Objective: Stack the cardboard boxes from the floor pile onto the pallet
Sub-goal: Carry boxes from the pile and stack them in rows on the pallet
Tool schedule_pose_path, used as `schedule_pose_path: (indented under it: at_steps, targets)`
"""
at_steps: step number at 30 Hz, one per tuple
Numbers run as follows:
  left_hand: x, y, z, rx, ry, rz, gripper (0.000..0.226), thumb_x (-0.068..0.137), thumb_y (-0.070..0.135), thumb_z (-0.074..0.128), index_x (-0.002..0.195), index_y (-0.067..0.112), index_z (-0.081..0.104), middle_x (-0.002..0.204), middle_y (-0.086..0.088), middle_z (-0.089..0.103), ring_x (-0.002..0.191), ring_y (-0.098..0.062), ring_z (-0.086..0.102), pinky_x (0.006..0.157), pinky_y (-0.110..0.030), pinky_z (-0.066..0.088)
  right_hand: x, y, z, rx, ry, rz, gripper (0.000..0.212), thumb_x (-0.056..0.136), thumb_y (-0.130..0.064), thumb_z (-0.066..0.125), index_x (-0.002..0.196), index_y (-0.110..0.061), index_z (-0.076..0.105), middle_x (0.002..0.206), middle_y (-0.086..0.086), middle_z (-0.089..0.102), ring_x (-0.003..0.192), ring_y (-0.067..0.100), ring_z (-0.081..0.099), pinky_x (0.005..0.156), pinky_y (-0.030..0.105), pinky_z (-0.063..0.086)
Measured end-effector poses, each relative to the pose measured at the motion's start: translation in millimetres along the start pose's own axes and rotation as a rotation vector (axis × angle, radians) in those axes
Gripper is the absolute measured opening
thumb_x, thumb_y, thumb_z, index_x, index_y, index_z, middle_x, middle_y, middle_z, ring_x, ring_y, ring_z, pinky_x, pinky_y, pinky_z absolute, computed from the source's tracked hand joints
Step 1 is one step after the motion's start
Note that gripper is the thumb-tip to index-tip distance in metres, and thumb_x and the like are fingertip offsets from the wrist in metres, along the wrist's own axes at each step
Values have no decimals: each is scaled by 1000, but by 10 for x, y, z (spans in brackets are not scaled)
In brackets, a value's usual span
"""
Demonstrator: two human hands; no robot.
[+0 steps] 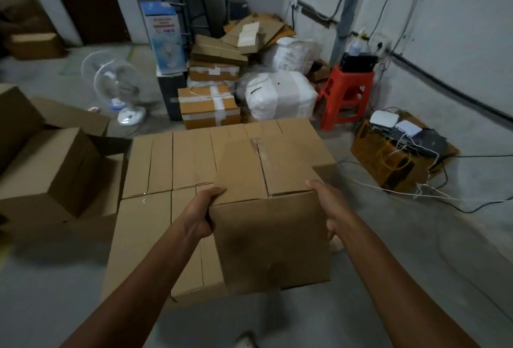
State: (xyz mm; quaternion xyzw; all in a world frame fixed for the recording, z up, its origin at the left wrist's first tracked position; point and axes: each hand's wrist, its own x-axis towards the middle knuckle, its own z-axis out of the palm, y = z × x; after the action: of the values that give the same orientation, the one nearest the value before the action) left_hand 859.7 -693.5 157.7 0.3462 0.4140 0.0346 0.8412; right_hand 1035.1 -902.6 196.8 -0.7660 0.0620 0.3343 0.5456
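Observation:
I hold a plain brown cardboard box (pixel 266 217) between both hands, over the near right part of a flat layer of stacked boxes (pixel 172 170). My left hand (pixel 204 213) grips its left edge with the thumb on top. My right hand (pixel 330 208) clasps its right side, fingers hidden behind the box. The pallet under the layer is hidden. More loose cardboard boxes (pixel 52 170) lie piled on the floor at the left.
A white table fan (pixel 116 89) stands on the floor behind the left pile. Taped parcels and white sacks (pixel 280 95) fill the back corner beside a red plastic stool (pixel 345 92). Cables (pixel 416 195) and a box with devices (pixel 397 153) lie at the right.

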Motion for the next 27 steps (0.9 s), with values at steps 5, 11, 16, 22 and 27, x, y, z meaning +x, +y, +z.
schedule_pose_path:
  at_steps: [5, 11, 16, 22, 27]
  targets:
    - [642, -158, -108, -27, 84, -59, 46, 90, 30, 63, 128, 5, 60, 112, -20, 67, 100, -34, 63, 81, -41, 53, 624, 46, 105, -47, -51, 107, 61, 97, -39, 62, 149, -14, 42, 153, 13, 43, 138, 41, 40, 109, 61, 32]
    - [1201, -384, -115, -56, 164, -105, 40, 93, 29, 61, 123, 3, 62, 109, -21, 68, 95, -33, 64, 77, -40, 53, 1511, 415, 204, -60, -125, 188, 81, 66, -65, 73, 133, -22, 58, 140, 8, 58, 125, 43, 54, 96, 79, 36]
    - [1695, -588, -205, -52, 232, -107, 38, 94, 29, 59, 122, 4, 64, 107, -19, 69, 95, -33, 64, 85, -41, 53, 1971, 522, 272, -158, -128, 282, 56, 94, -50, 62, 140, -20, 52, 146, 13, 50, 129, 50, 45, 85, 83, 35]
    - [2287, -1134, -339, -36, 335, -83, 39, 92, 26, 63, 123, 3, 64, 116, -20, 69, 103, -34, 64, 90, -44, 54, 2782, 1033, 254, -195, -214, 413, 57, 96, -34, 65, 146, -18, 44, 157, 14, 37, 141, 49, 32, 94, 84, 33]
    - [2762, -1741, -463, -33, 359, -76, 43, 92, 16, 60, 134, 9, 57, 122, -19, 68, 109, -36, 64, 80, -43, 55, 3264, 1720, 165, -217, -255, 376, 51, 101, -27, 58, 149, -26, 41, 154, 5, 42, 140, 40, 38, 99, 79, 35]
